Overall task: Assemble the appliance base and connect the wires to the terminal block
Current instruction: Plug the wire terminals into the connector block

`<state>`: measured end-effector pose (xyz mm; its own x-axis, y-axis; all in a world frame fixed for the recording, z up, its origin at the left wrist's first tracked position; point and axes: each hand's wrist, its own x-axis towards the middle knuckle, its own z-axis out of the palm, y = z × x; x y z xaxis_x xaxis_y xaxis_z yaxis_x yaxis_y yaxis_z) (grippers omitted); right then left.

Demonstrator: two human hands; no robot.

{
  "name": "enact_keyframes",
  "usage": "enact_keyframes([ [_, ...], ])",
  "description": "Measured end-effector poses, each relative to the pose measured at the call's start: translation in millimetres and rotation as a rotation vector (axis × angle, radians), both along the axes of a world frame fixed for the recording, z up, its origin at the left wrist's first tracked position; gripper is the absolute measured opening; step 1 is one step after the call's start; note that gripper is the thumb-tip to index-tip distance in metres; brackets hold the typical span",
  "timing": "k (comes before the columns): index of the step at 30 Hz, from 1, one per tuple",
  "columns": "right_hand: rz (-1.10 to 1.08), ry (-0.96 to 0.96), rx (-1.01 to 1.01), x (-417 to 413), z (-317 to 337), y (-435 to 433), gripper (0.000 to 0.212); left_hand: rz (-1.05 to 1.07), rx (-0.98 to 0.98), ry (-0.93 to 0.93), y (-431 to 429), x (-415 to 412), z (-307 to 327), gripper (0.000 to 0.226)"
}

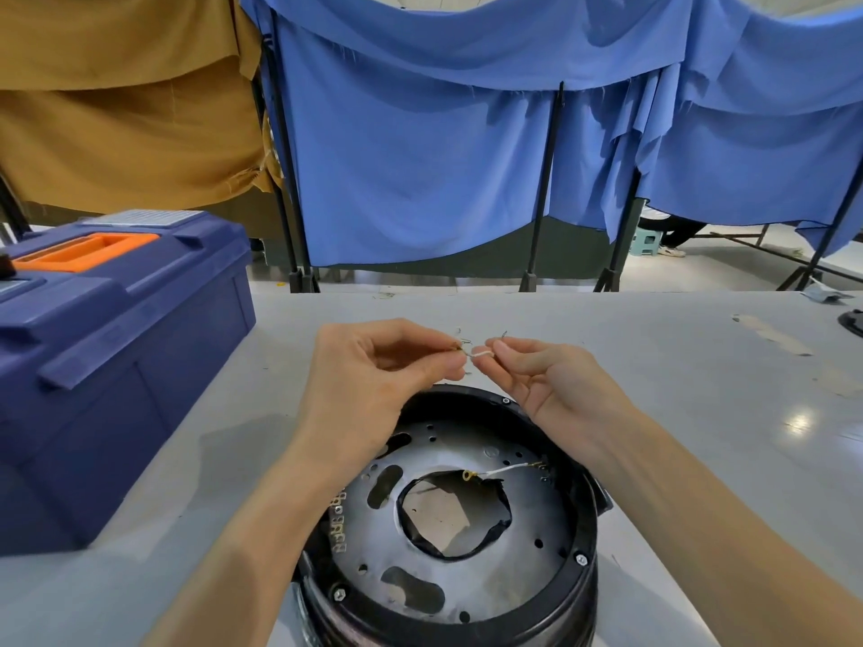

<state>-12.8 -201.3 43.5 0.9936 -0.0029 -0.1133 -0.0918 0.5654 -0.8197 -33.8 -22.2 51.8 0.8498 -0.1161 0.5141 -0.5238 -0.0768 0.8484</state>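
A round black appliance base (589, 520) lies open-side up near the table's front edge, showing a grey metal plate (527, 544) with a ragged central hole. A white wire (504, 470) with a yellow ring end lies across the plate towards its right rim. Above the base's far edge, my left hand (373, 366) and my right hand (541, 371) pinch the two ends of a short white wire piece (481, 353) between fingertips. Small metal bits (460, 331) lie on the table just behind the hands. I cannot make out a terminal block.
A blue toolbox (116, 357) with an orange handle stands at the left on the grey table (700, 413). Blue and mustard curtains on black stands hang behind the table's far edge. A dark object (852, 322) sits at the right edge. Tape marks lie at the right.
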Motion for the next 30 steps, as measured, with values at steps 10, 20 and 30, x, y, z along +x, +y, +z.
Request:
enact_keyframes([
  [10,0.184,0.002,-0.108,-1.9,-0.7,-1.2,0.018,-0.083,0.074,-0.063,-4.8,-3.9,2.8,0.010],
  [20,0.264,-0.200,-0.709,-4.2,7.8,-10.9,0.027,0.035,0.359,-0.287,-9.8,-14.6,6.6,0.007],
  [30,0.400,-0.483,-1.014,-12.1,23.3,-29.9,0.009,0.080,0.543,-0.048,-8.3,-5.4,-4.1,0.020],
])
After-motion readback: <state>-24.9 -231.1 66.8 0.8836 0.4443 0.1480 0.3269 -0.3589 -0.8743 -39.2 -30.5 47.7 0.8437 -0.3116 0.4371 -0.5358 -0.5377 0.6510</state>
